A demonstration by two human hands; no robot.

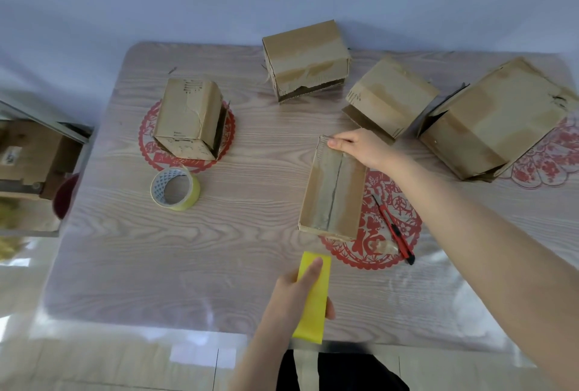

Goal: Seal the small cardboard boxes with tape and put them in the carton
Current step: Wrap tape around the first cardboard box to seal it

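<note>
A small cardboard box (332, 193) lies in the middle of the table with its flap seam facing up. My right hand (360, 147) grips its far end, thumb on the top edge. My left hand (297, 293) holds a cut yellow tape strip (315, 296) near the table's front edge, index finger stretched along it. A yellow tape roll (174, 189) lies flat left of the box. Three more small boxes stand farther back: one at the left (191, 119), one at the back centre (305, 60) and one to its right (391, 97).
A bigger cardboard box (495, 118) lies at the far right. A red utility knife (395, 230) rests on a red paper-cut mat right of the held box. An open carton (28, 158) sits off the table's left edge.
</note>
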